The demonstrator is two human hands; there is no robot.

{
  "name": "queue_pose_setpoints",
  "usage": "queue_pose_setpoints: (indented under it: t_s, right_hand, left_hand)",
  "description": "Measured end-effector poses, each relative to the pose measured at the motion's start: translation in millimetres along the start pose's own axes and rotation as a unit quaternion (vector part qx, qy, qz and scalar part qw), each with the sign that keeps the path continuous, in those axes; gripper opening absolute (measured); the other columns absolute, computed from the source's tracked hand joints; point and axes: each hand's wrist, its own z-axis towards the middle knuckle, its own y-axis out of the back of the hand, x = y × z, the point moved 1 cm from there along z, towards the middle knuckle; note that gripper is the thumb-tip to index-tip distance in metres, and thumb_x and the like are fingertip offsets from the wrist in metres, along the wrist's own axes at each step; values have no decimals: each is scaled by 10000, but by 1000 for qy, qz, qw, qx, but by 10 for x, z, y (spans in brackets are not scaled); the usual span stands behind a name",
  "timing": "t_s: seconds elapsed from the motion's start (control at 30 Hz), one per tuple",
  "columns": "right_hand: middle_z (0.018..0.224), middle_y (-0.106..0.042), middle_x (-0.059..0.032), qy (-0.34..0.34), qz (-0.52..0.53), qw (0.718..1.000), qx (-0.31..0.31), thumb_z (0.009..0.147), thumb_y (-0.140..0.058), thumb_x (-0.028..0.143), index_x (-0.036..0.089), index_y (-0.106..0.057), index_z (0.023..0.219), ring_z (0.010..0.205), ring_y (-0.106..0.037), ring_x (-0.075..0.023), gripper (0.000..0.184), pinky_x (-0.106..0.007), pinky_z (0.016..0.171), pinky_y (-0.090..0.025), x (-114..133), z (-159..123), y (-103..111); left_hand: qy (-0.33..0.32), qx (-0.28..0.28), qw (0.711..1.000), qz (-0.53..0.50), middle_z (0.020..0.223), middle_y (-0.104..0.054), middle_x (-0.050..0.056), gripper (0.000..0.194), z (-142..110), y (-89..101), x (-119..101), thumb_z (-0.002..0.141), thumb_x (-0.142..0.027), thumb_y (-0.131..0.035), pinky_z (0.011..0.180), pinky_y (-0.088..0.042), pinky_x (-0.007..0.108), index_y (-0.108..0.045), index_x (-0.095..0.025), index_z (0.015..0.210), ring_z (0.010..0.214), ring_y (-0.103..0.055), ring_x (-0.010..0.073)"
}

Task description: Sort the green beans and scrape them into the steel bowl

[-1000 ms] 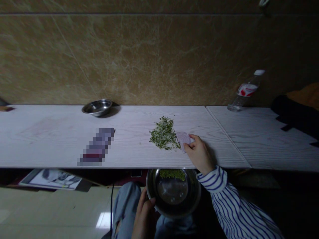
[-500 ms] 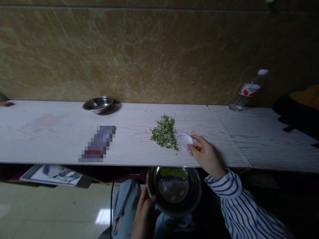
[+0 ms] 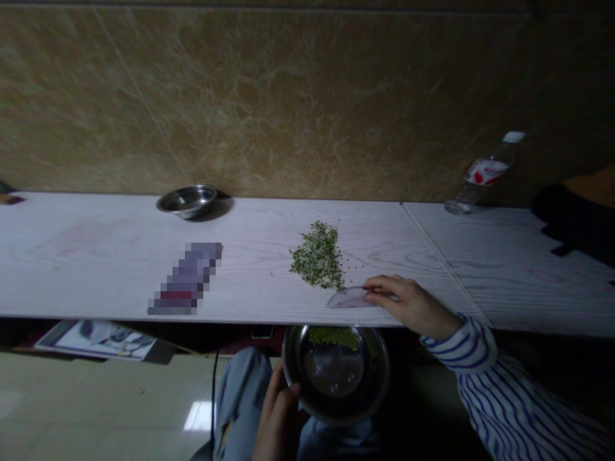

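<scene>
My right hand (image 3: 408, 304) pinches a thin, translucent plastic piece with a curved edge (image 3: 350, 297) between thumb and fingers. The piece stands on the white tabletop beside the lower right edge of a loose pile of small green beans (image 3: 317, 256). Below the table's front edge, my left hand (image 3: 283, 400) grips the left rim of a round metal basin (image 3: 382, 384), fingers partly hidden beneath it. Inside the basin, a cluster of the same green beans (image 3: 332, 336) lies along the side nearest the table.
A small metal bowl (image 3: 187, 202) stands near the wall at the left. In front of it lies a pixelated flat item (image 3: 187, 275). A clear plastic bottle (image 3: 485, 173) is at the back right, with dark cloth (image 3: 567, 211) beyond it. The table (image 3: 96, 269) ends just above the basin.
My right hand has moved toward the table's front edge and slightly right, turning the plastic piece. A few beans now lie scattered right of the pile. The left hand still holds the basin.
</scene>
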Motion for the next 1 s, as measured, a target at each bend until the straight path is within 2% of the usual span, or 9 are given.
queue_pose_setpoints:
  t_s: [0.07, 0.2, 0.4, 0.63, 0.77, 0.9, 1.0]
  right_hand:
    - [959, -790, -21, 15, -19, 1000, 6, 856, -651, 321, 289, -765, 999, 865, -715, -215, 186, -337, 818, -544, 18, 100, 6]
    - [901, -786, -15, 26, -29, 999, 9, 854, -630, 304, 275, -763, 974, 794, -700, -201, 182, -311, 754, -530, 39, 352, 12]
    - [917, -778, -13, 56, -33, 998, 26, 889, -591, 297, 256, -741, 1025, 793, -688, -180, 207, -289, 743, -498, 5, 682, -14]
    - [935, -771, -12, 67, -33, 997, 24, 897, -571, 293, 240, -726, 1027, 818, -691, -173, 210, -289, 775, -490, 18, 830, -21]
    - [907, -764, -23, 53, -18, 998, -28, 882, -586, 314, 236, -722, 995, 802, -691, -183, 193, -294, 758, -507, -10, 763, 43]
    - [895, -768, -56, -14, -29, 991, -134, 842, -622, 293, 223, -714, 1010, 797, -704, -208, 204, -320, 736, -522, -175, 673, 135]
    - [856, -767, -65, -58, -36, 982, -176, 831, -625, 287, 209, -700, 1024, 751, -703, -215, 221, -338, 717, -526, -325, 622, 189]
  left_hand:
    - [8, -13, 1000, -12, 1321, -673, 118, 752, 24, 10, 30, 626, -361, -800, 989, -500, 485, -602, -288, 1348, 1311, -530, 414]
    - [7, -23, 1000, -12, 1373, -648, 107, 815, 46, 14, 56, 604, -367, -810, 997, -495, 486, -579, -315, 1384, 1341, -501, 418]
    - [11, -15, 999, -32, 1244, -710, 116, 811, 29, -14, 14, 629, -329, -792, 989, -493, 498, -549, -296, 1402, 1260, -574, 402]
    - [13, -17, 999, -28, 1248, -712, 115, 820, 47, -4, 1, 579, -315, -812, 994, -491, 470, -577, -277, 1363, 1294, -546, 394]
    - [6, -15, 1000, -18, 1274, -702, 110, 766, 48, 8, 4, 595, -337, -805, 986, -494, 476, -606, -281, 1333, 1253, -580, 390]
    - [11, -15, 1000, -26, 1297, -688, 103, 777, 45, -1, 11, 597, -317, -800, 1003, -482, 461, -588, -282, 1344, 1290, -547, 383]
    - [14, -21, 999, -33, 1267, -697, 119, 797, 58, 6, 27, 601, -332, -800, 998, -483, 472, -565, -278, 1361, 1276, -555, 392]
